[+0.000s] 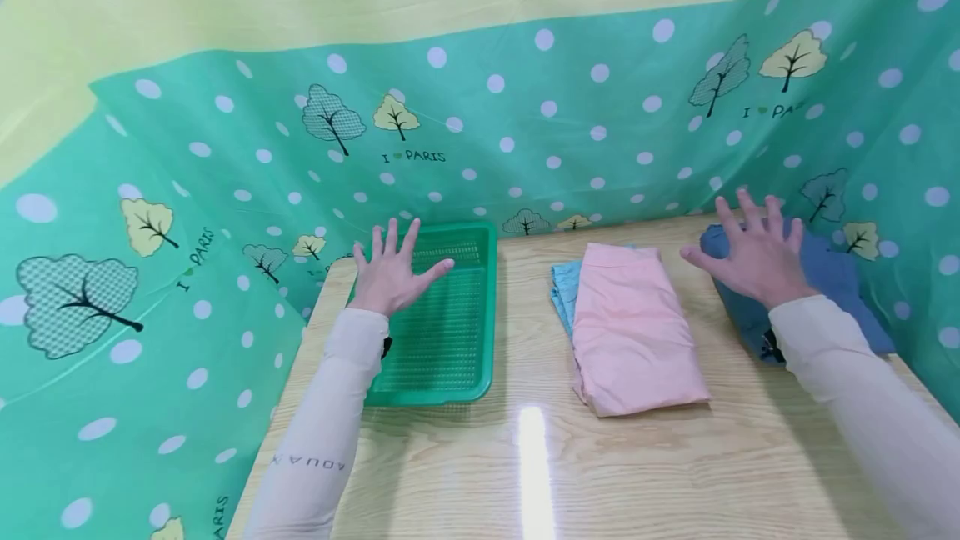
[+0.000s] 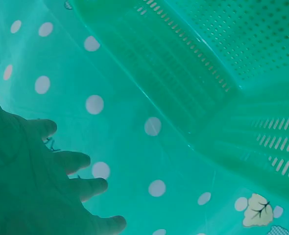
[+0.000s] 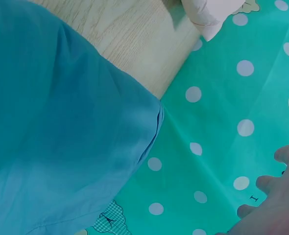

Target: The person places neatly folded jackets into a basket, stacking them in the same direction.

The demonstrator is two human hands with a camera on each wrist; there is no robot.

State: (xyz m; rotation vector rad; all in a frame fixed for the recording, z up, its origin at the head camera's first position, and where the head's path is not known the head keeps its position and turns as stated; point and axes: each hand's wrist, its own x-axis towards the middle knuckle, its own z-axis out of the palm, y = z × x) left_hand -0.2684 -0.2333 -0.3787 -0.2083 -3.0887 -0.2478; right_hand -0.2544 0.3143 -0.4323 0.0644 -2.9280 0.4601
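My left hand (image 1: 387,277) hovers with spread fingers over the left side of a green plastic basket (image 1: 489,315), which has slotted walls and a perforated floor. In the left wrist view its fingers (image 2: 88,188) lie apart from the basket rim (image 2: 149,98). On the right, my right hand (image 1: 757,261) is spread above a dark blue folded cloth (image 1: 832,273) and holds nothing. The right wrist view shows that blue cloth (image 3: 76,122) close up, with the fingers off to the side. Between the hands lies a pink folded garment (image 1: 633,332), partly covering a light blue cloth (image 1: 566,290).
Everything stands on a light wooden table (image 1: 450,473) with a bright strip of reflected light. A green polka-dot curtain (image 1: 510,107) with printed trees encloses the back and both sides, close behind the basket and the blue cloth.
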